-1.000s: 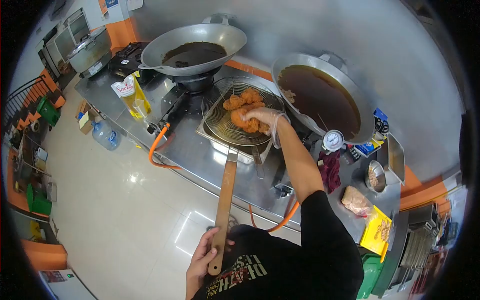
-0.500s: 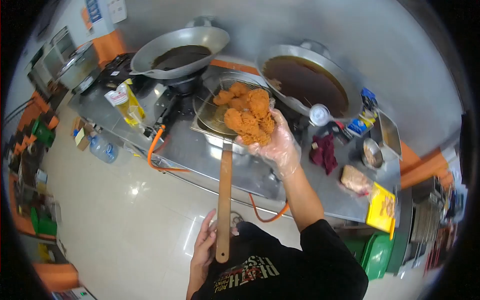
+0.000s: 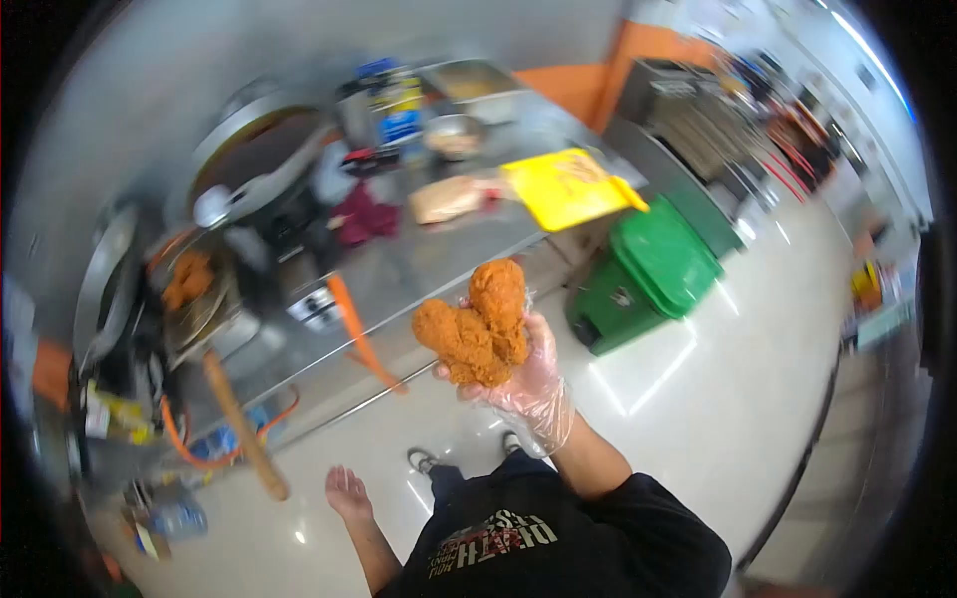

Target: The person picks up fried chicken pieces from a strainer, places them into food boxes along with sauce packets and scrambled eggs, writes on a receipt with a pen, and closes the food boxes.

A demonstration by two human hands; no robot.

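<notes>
In a clear plastic glove, my right hand [image 3: 525,384] is closed around pieces of fried chicken [image 3: 469,329], held above the floor in front of the counter. The coating is orange-brown and rough. My left hand [image 3: 346,490] is bare and hangs low with nothing in it, its fingers loosely apart. To its left a wire strainer rests on the counter, its wooden handle [image 3: 242,424] sticking out past the edge. More fried chicken [image 3: 186,279] lies in the strainer's basket.
A wok of dark oil [image 3: 261,149] stands at the back left, with another wok [image 3: 105,284] beside it. On the steel counter [image 3: 399,274] lie a maroon cloth [image 3: 364,214], a bagged item [image 3: 447,199] and a yellow board [image 3: 566,189]. A green bin [image 3: 648,269] stands at the right.
My view has swung right, away from the woks. My right hand has carried the fried chicken clear of the strainer. My left hand is now apart from the wooden handle.
</notes>
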